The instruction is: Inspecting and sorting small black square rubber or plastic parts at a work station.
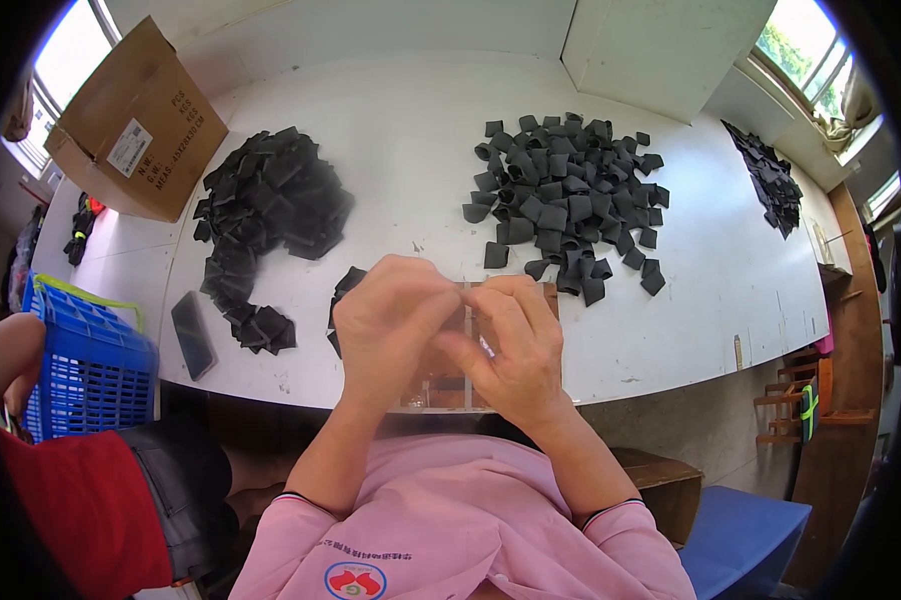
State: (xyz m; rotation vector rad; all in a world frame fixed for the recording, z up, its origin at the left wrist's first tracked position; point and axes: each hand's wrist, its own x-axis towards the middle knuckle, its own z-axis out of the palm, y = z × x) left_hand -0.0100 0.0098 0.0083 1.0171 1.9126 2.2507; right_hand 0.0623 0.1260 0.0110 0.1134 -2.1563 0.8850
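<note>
Item: small clear piece, being pinched between both hands above the table edge. Left hand and right hand are closing together, fingertips meeting. Black fabric pieces are lying beyond. Advice: keeping the grip light and steady.

I am seeing black fabric pieces lying on my white counter, beside a blue basket and brown carton.
</note>
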